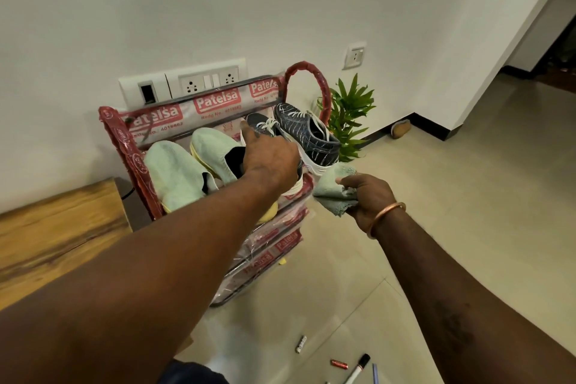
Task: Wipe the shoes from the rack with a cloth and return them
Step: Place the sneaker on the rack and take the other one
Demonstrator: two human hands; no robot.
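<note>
A red shoe rack (pixel 124 146) wrapped in printed plastic stands against the wall. On its top shelf lie two pale green slip-on shoes (pixel 174 174) at the left and two dark blue lace-up sneakers at the right. My left hand (pixel 269 162) grips the nearer dark sneaker (pixel 260 123), covering most of it. The other dark sneaker (pixel 308 137) stands at the shelf's right end. My right hand (pixel 371 196), with a copper bangle on the wrist, holds a crumpled pale green cloth (pixel 333 188) just right of the rack.
A wooden bench (pixel 56 234) stands left of the rack. A small green plant (pixel 350 115) is behind the rack's right side. On the tiled floor near me lie batteries (pixel 300 343), a marker (pixel 358 366) and a pen. A doorway opens at the far right.
</note>
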